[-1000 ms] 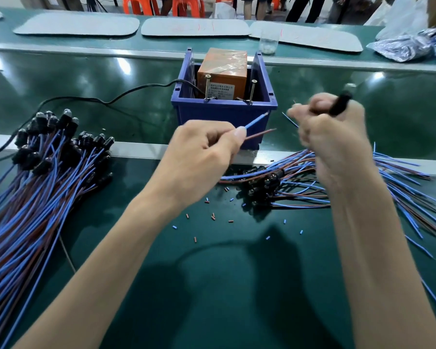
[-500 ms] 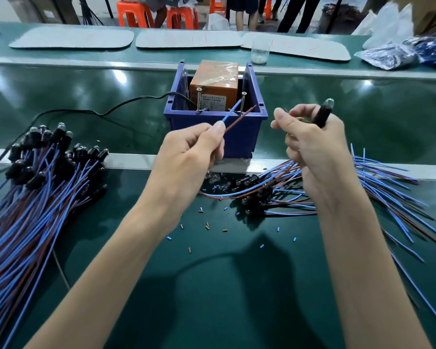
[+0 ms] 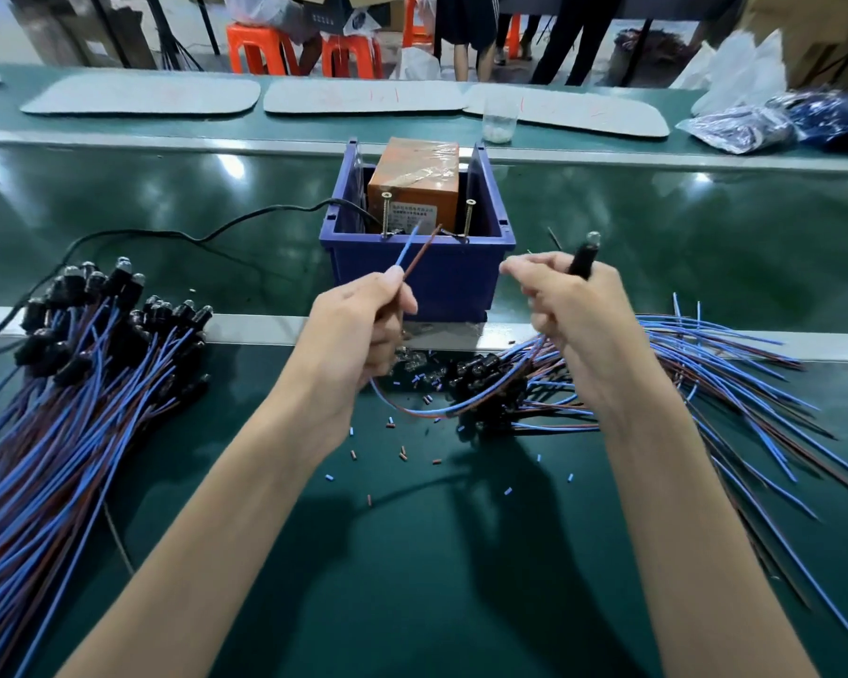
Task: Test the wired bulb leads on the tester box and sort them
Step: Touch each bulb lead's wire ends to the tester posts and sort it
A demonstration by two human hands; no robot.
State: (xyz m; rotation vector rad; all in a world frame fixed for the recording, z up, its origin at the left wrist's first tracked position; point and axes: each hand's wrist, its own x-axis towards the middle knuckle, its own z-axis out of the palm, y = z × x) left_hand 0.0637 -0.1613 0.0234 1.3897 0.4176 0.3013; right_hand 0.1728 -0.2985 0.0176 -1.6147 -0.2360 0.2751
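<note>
**At the tester box: lead tips just short of the contacts**

In front of the blue plastic bin (image 3: 412,281) holding the orange tape-wrapped tester box (image 3: 414,181), the left hand (image 3: 358,330) pinched one bulb's thin blue lead (image 3: 407,247) and brown lead (image 3: 424,249). Their splayed tips lay between the two upright metal screws (image 3: 386,215), apparently touching neither. The right hand (image 3: 574,315) curled round the black bulb holder (image 3: 583,254), clear bulb upward. The step seemed to call for one tip on each screw, tips held apart, with the bulb facing the eye. The bulb looked unlit, and its leads sagged in a loop between the hands. A bundled pile of wired bulbs (image 3: 69,384) lay left and a looser pile (image 3: 735,364) lay right.
</note>
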